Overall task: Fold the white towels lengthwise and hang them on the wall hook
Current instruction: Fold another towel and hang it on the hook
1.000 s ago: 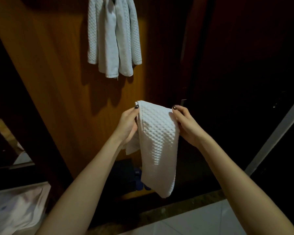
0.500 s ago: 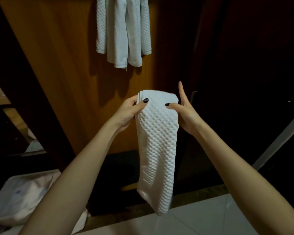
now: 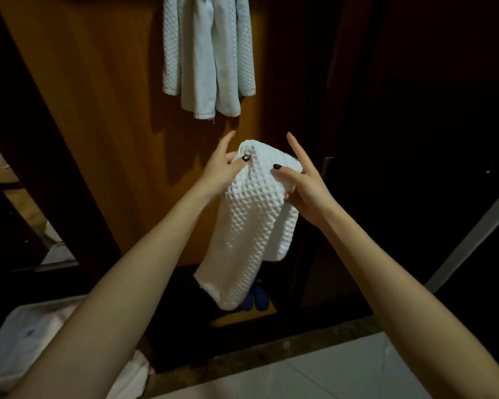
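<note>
A white waffle-weave towel (image 3: 248, 226), folded into a narrow strip, hangs down between my two hands in front of a wooden wall panel. My left hand (image 3: 222, 171) pinches its top left corner with the thumb on the front. My right hand (image 3: 303, 182) pinches the top right, index finger pointing up. Higher on the panel several white towels (image 3: 208, 53) hang in a bunch; the hook that bears them is out of view above the frame.
The orange wooden panel (image 3: 113, 125) stands straight ahead, with dark doors to its right. A white bin or basket with cloth (image 3: 26, 349) sits at the lower left. Blue footwear (image 3: 255, 298) lies on the floor behind the towel. White floor tiles (image 3: 329, 375) are at the bottom.
The towel's top has tipped away from me and its lower end has swung left and folded shorter. Both hands shifted their grip. The view dropped slightly, so the hanging towels sit lower in the frame.
</note>
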Tool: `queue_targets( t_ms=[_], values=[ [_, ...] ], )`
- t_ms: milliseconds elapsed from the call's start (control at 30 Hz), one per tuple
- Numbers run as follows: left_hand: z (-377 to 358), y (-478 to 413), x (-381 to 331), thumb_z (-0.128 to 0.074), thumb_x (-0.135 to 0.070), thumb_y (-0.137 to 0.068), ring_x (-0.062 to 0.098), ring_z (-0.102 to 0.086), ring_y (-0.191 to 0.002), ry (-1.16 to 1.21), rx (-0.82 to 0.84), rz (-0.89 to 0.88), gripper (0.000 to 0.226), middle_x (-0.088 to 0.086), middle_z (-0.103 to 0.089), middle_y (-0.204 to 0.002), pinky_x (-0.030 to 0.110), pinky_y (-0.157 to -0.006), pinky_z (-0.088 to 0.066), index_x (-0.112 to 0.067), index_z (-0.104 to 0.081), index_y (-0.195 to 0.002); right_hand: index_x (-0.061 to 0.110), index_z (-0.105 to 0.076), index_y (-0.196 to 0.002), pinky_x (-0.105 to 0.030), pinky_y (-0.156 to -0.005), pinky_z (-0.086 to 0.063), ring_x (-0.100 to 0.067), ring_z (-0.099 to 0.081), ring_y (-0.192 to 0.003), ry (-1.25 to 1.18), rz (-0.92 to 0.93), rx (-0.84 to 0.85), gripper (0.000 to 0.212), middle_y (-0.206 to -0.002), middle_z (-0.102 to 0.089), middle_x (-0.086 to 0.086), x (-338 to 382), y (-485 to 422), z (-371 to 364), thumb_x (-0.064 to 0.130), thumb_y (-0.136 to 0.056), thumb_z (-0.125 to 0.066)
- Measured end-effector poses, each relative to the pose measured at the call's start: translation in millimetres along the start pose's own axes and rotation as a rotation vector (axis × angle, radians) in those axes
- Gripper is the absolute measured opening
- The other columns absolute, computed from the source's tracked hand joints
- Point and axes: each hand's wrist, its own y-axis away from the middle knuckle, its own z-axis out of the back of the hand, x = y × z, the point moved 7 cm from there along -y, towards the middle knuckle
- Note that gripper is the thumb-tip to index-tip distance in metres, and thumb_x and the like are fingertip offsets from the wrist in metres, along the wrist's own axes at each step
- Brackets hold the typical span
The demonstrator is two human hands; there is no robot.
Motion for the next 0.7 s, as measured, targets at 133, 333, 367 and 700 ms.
queue_targets(
  t_ms=[133,333,367,700],
  values=[
    [9.8,-1.9,18.0,-0.063,-0.035,-0.092,0.008,-0.066,-0.088,0.010,-0.094,0.108,0.047,0.005,-0.066,-0.118,0.020,-0.065,-0.052,-0.016,-0.047,-0.131,0.040,-0.048,-0.137,-0.027,-0.057,-0.052,-0.013,-0.065,-0.068,0.077,0.041,-0.018,0.066,-0.120,-0.060,-0.011,12.4,-10.3,-0.7,-0.002,-0.088,-0.059],
    [-19.9,32.1,49.0,-0.063,-0.021,-0.092,-0.002,-0.059,-0.059,0.176,0.059,0.038,0.016,-0.013,-0.065,-0.067,0.012,-0.050,-0.042,-0.019,-0.048,-0.086,0.032,-0.058,-0.125,-0.031,-0.067,-0.055,-0.028,-0.064,-0.100,0.069,0.025,-0.131,0.052,-0.123,-0.058,-0.013,32.2,-13.6,32.6,0.004,-0.081,-0.055],
    [-28.4,38.2,53.2,-0.063,-0.020,-0.092,0.000,-0.057,-0.060,0.196,0.072,0.028,0.018,-0.011,-0.062,-0.067,0.012,-0.050,-0.041,-0.018,-0.049,-0.082,0.033,-0.059,-0.122,-0.031,-0.068,-0.055,-0.028,-0.063,-0.102,0.101,0.027,-0.144,0.051,-0.122,-0.057,-0.012,32.0,-12.1,36.1,0.007,-0.078,-0.055],
    [-78.5,65.3,67.3,-0.031,-0.059,-0.091,0.021,-0.048,-0.129,0.140,0.188,0.167,0.063,0.005,-0.056,-0.135,0.041,-0.111,-0.035,-0.017,-0.058,-0.130,0.014,-0.068,-0.095,-0.031,-0.070,-0.057,-0.017,-0.069,-0.076,-0.050,0.031,-0.215,0.026,-0.082,-0.072,-0.004,59.9,-16.3,65.0,0.034,-0.097,-0.052]
  ],
)
